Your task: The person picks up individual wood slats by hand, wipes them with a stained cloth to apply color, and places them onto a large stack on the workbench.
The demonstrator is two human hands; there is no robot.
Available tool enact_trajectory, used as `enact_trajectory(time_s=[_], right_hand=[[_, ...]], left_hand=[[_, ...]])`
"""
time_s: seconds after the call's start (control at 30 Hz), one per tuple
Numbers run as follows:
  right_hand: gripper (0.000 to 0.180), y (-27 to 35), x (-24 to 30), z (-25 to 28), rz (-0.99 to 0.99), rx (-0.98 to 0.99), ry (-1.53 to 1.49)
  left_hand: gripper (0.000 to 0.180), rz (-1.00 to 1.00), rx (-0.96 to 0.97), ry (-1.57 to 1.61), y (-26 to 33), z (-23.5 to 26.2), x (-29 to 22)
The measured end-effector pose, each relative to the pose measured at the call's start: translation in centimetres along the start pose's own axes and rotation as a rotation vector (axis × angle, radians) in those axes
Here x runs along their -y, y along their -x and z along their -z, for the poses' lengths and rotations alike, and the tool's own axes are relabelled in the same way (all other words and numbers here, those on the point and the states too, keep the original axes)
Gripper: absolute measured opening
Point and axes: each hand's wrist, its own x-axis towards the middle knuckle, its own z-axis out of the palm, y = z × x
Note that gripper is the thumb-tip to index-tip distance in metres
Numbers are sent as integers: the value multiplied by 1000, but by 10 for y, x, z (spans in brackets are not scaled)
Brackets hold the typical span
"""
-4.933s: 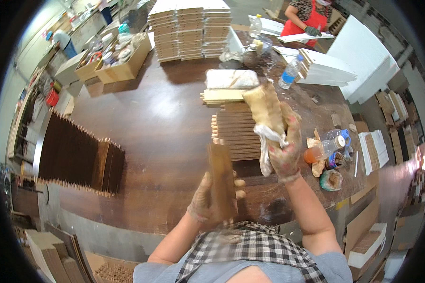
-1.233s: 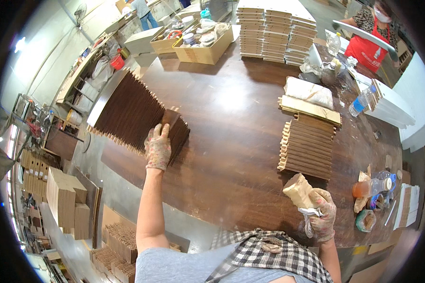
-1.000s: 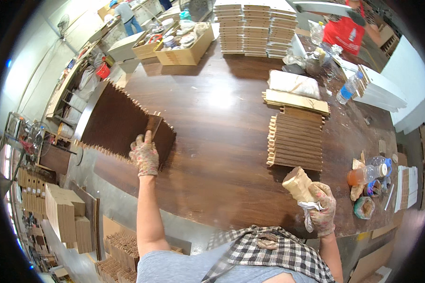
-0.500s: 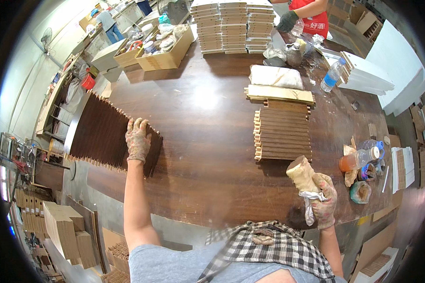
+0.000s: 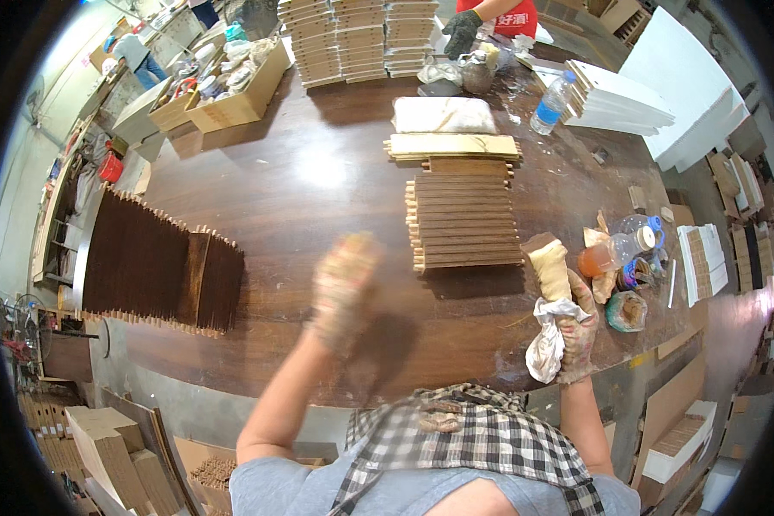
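My left hand point(image 5: 344, 279), in a stained glove, is over the table point(image 5: 275, 189), apart from the wood there. Motion blur smears its fingers. My gloved right hand point(image 5: 579, 334) is closed around a yellowish cloth roll point(image 5: 552, 271), from which a crumpled white rag point(image 5: 546, 344) hangs. A row of dark brown wooden strips point(image 5: 142, 258) with pale ends lies on the left; a lighter brown strip point(image 5: 192, 279) shows turned among them. Right of centre lies a second set of brown strips point(image 5: 464, 219), near the cloth roll.
Behind the second set lie pale strips point(image 5: 453, 146) and a white cloth bundle point(image 5: 443, 114). Bottles, one with orange liquid point(image 5: 606, 256), stand at right. Stacked boards point(image 5: 344, 43) and a cardboard box point(image 5: 241, 95) are at the back. A co-worker's dark-gloved hand point(image 5: 463, 34) shows there.
My left hand has left the left strips and moved right over the table. A lighter strip now shows among them. My right hand still holds the cloth roll. The whole view has shifted.
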Motion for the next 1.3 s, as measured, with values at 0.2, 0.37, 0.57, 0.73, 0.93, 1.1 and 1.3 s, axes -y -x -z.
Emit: enact_trajectory(time_s=[0.2, 0.37, 0.57, 0.73, 0.93, 1.1, 1.3], right_hand=[[50, 13, 8, 16, 39, -85, 102], [51, 20, 11, 36, -30, -170, -52], [48, 18, 15, 44, 11, -141, -230], [49, 21, 11, 66, -69, -131, -423], [47, 42, 26, 41, -81, -27, 104], [46, 20, 40, -3, 328, 267, 667], [52, 2, 40, -11, 345, 413, 740]], left_hand=[[60, -111, 123, 49, -17, -36, -117], [60, -183, 282, 284, -5, -32, -130], [61, -80, 364, 207, -52, -49, -150], [72, 8, 443, 389, -60, -43, -144], [89, 96, 203, 395, -38, 11, -139], [90, 136, 145, 353, -31, 43, -139], [89, 140, 109, 341, -28, 51, -134]])
